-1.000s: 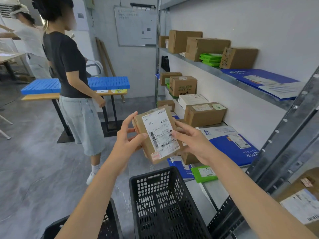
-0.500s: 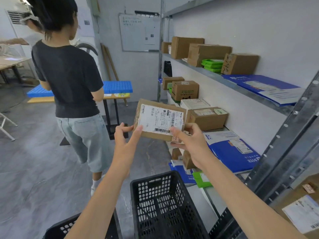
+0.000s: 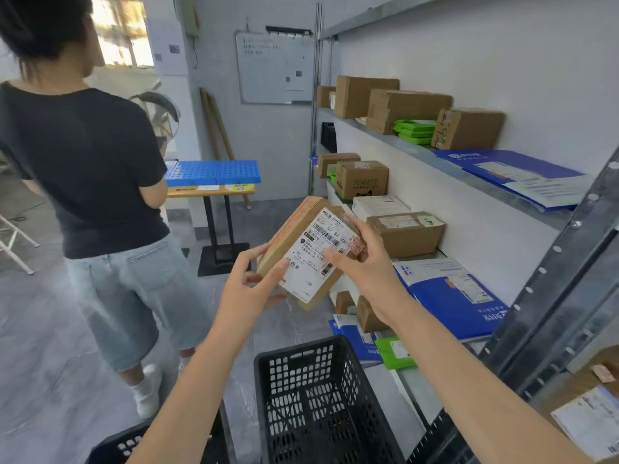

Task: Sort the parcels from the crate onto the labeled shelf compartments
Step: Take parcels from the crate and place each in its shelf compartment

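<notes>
Both hands (image 3: 248, 293) (image 3: 368, 267), apparently curled, round parcel (image 3: 306, 251).

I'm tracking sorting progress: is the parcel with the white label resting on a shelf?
No, the left hand and right hand both hold the parcel in the air, apart from the shelves.

A person (image 3: 83, 169) stands near a blue-topped table (image 3: 214, 172) and whiteboard (image 3: 274, 67).

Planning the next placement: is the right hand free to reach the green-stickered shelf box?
Probably not: the right hand, like the left hand, holds the parcel, though nothing seems to block the box.
</notes>
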Demonstrator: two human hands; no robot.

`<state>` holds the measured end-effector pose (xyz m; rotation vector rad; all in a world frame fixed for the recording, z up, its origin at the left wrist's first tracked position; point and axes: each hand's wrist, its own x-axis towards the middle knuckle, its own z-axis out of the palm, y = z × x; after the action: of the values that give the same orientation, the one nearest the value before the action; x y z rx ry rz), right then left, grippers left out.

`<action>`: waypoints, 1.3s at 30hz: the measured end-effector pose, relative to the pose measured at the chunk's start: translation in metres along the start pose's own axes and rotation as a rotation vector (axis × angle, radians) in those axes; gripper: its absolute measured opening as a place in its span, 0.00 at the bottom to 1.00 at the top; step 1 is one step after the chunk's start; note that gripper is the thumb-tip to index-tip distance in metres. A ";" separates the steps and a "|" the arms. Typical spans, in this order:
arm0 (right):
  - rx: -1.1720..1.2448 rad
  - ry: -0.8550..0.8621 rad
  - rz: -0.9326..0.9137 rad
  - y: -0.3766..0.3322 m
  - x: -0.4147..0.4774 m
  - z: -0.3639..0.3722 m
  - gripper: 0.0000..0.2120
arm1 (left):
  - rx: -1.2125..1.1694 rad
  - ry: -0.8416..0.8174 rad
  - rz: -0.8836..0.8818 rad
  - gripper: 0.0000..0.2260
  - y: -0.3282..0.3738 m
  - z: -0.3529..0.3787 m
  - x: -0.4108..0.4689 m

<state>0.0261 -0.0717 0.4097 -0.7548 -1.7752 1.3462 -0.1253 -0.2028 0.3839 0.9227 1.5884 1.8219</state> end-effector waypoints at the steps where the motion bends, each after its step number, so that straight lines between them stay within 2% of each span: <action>1: 0.029 0.006 0.002 0.001 0.000 0.001 0.39 | -0.011 0.015 -0.012 0.23 0.000 0.001 -0.001; 5: 0.133 0.042 0.028 0.002 -0.004 0.007 0.46 | -0.004 0.076 0.007 0.20 0.006 0.007 -0.004; 6: 0.123 0.053 0.021 0.002 -0.005 0.009 0.45 | 0.030 0.090 0.024 0.19 0.008 0.008 -0.003; 8: 0.061 0.058 -0.005 -0.002 -0.006 0.013 0.34 | 0.079 0.125 0.052 0.18 0.015 0.012 -0.003; 9: 0.042 0.052 -0.018 -0.006 -0.007 0.015 0.29 | 0.057 0.129 0.057 0.17 0.018 0.015 -0.004; 11: 0.046 0.030 -0.051 -0.012 -0.012 0.018 0.26 | -0.058 0.114 0.072 0.16 0.024 0.020 -0.006; 15: 0.059 0.034 -0.132 -0.023 -0.019 0.020 0.29 | -0.159 0.109 0.127 0.14 0.033 0.020 -0.010; 20: 0.051 0.011 -0.168 -0.032 -0.021 0.023 0.26 | -0.198 0.112 0.140 0.14 0.039 0.017 -0.014; 24: 0.046 0.024 -0.185 -0.027 -0.023 0.022 0.31 | -0.206 0.108 0.154 0.17 0.039 0.015 -0.014; 33: -0.050 0.102 -0.082 0.016 -0.043 0.001 0.33 | -0.247 0.089 0.028 0.14 0.006 0.049 -0.016; 39: -0.049 0.246 -0.002 0.027 -0.074 -0.039 0.33 | -0.202 -0.072 -0.009 0.15 -0.007 0.086 -0.027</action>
<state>0.0985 -0.1054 0.3726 -0.9042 -1.6171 1.1577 -0.0406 -0.1701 0.3793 0.8764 1.3352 1.8807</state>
